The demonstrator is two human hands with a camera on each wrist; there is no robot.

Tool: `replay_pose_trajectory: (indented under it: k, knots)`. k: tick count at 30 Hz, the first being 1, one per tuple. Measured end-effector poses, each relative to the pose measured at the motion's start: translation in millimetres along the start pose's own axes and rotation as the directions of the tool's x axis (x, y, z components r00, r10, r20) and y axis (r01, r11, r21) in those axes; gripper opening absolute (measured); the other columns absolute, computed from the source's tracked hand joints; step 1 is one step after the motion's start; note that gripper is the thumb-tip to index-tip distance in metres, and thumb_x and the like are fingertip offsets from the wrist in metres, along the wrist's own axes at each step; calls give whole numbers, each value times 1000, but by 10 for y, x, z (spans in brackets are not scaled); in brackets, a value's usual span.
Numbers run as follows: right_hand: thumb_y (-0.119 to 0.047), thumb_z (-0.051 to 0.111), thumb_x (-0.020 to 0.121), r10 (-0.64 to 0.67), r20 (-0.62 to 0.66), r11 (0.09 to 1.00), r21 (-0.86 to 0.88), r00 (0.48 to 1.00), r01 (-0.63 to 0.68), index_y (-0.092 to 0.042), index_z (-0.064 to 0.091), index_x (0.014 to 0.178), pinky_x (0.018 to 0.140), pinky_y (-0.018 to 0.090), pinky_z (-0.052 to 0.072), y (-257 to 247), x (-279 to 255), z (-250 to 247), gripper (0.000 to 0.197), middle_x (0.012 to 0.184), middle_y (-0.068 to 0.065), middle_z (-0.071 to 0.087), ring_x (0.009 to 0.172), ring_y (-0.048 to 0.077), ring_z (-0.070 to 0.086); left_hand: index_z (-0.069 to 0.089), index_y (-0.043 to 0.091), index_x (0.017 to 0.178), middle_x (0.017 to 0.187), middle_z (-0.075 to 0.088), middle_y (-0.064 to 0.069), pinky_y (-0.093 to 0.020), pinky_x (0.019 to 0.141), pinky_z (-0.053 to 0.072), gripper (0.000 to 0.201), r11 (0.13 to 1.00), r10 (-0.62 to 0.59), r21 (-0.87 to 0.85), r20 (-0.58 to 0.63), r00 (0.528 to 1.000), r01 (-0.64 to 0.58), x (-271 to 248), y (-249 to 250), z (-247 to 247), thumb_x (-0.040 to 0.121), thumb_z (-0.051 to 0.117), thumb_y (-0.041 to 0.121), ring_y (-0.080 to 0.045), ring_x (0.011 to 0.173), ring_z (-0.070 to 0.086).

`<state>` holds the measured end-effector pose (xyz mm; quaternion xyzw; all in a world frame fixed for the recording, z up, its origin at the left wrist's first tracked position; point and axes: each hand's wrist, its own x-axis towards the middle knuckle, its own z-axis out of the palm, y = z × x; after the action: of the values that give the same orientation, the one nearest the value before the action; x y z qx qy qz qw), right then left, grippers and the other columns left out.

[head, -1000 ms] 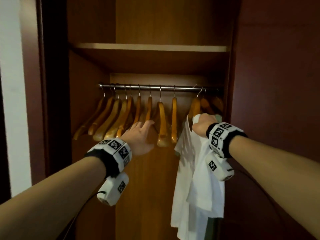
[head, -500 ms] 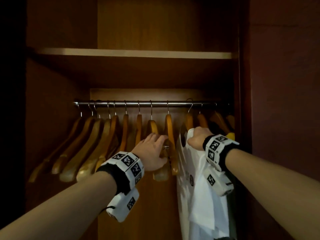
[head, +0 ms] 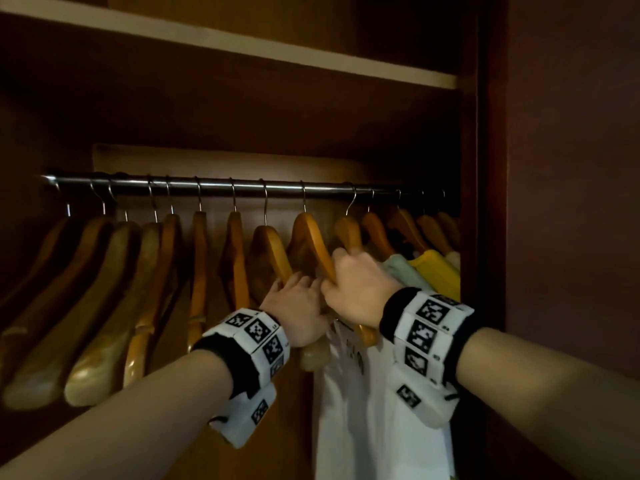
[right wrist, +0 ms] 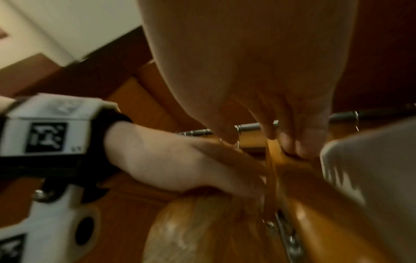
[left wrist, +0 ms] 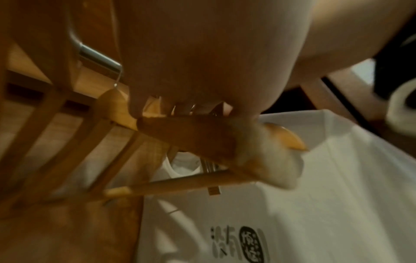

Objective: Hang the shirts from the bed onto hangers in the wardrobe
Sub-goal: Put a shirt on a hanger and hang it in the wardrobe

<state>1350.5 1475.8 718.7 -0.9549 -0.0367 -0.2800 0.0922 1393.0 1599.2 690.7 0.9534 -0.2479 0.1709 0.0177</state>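
The step in hand appears to be hanger selection. The wooden hanger [head: 311, 251] on the rail [head: 221, 184] is gripped by the left hand [head: 294, 306]. The white shirt [head: 377, 403] is clutched in the fisted right hand [head: 356, 289], beside that hanger. Next, the hanger likely needs threading into the collar.

Two hands in view: left hand [head: 294, 306], right hand [head: 356, 289]. Two marker wristbands, one per wrist: left [head: 252, 337], right [head: 426, 323]. Two white camera units, one under each wrist: left [head: 246, 414], right [head: 426, 400]. One metal rail [head: 214, 184]. One shelf [head: 242, 39] above it. Wooden hangers [head: 199, 254] on the rail: about fourteen by hook count; the far-right ones are dim, so the count is unsure. Shirts: at least three, namely one white shirt [head: 374, 410], one pale green shirt [head: 401, 271] and one yellow shirt [head: 436, 271].
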Motion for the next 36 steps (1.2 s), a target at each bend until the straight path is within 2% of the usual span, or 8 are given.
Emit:
replay_pose_trajectory:
  k: [5, 8, 13, 20, 25, 27, 29, 36]
  knots:
    - [-29, 57, 91, 159, 105, 987, -21, 982, -157, -10, 47, 117, 77, 37, 50, -99, 74, 278, 33, 113, 14, 61, 97, 33, 61, 34, 17, 148, 154, 30, -5, -49, 120, 17, 59, 999, 40, 1, 43, 998, -40, 0, -133, -9, 94, 44, 40, -22, 146, 17]
    - [-25, 60, 90, 229, 115, 973, -4, 967, -230, -6, 52, 117, 78, 38, 52, -163, 80, 386, 34, 113, 14, 62, 101, 35, 62, 38, 15, 144, 153, 32, -5, -51, 119, 18, 55, 999, 44, 21, 44, 998, -45, -53, -228, -5, 97, 42, 42, -22, 145, 18]
    - [-25, 51, 99, 175, 33, 975, -144, 984, -169, -10, 53, 91, 67, 31, 43, -252, 31, 281, 16, 94, 10, 59, 81, 28, 57, 37, 13, 147, 156, 31, -5, -50, 120, 15, 56, 998, 64, -6, 14, 998, -64, -135, -293, -15, 101, 33, 45, -21, 147, 17]
    - [-26, 50, 99, 214, -63, 970, -107, 975, -220, -4, 54, 111, 68, 32, 43, -226, -130, 5, 25, 108, 17, 61, 94, 34, 62, 25, 11, 153, 160, 24, -8, -46, 121, 16, 68, 990, 90, -98, -113, 989, -101, -159, -353, -17, 98, 37, 49, -25, 149, 13]
    - [-25, 51, 95, 270, -150, 961, -12, 951, -275, -13, 46, 106, 72, 40, 56, -108, -596, -175, 17, 96, 11, 63, 81, 35, 62, 13, 9, 156, 165, 8, -8, -42, 123, 9, 74, 978, 77, -176, -185, 980, -110, -310, -302, 8, 100, 37, 50, -24, 152, 2]
    - [-24, 52, 95, 291, -130, 956, 7, 948, -292, -16, 45, 123, 75, 38, 52, -31, -876, -200, 30, 88, 5, 57, 85, 37, 62, 9, 10, 157, 165, 5, -8, -41, 124, 9, 75, 965, 91, -223, -217, 972, -140, -368, -269, 16, 100, 36, 50, -24, 152, 1]
    - [-24, 51, 95, 309, -96, 950, -13, 946, -312, -13, 45, 122, 72, 38, 49, 58, -1177, -219, 30, 85, 6, 55, 86, 38, 61, 7, 8, 157, 165, 3, -10, -41, 124, 8, 76, 952, 101, -258, -244, 965, -165, -420, -176, 20, 100, 38, 48, -24, 152, 1]
    - [-26, 54, 93, 341, -36, 933, -108, 939, -343, -13, 44, 108, 69, 42, 48, 356, -2290, -424, 22, 80, 9, 53, 78, 38, 58, 7, 11, 157, 164, 8, -16, -45, 123, 14, 101, 906, 56, -372, -366, 929, -202, -604, 388, -36, 85, 73, 37, -31, 151, 7]
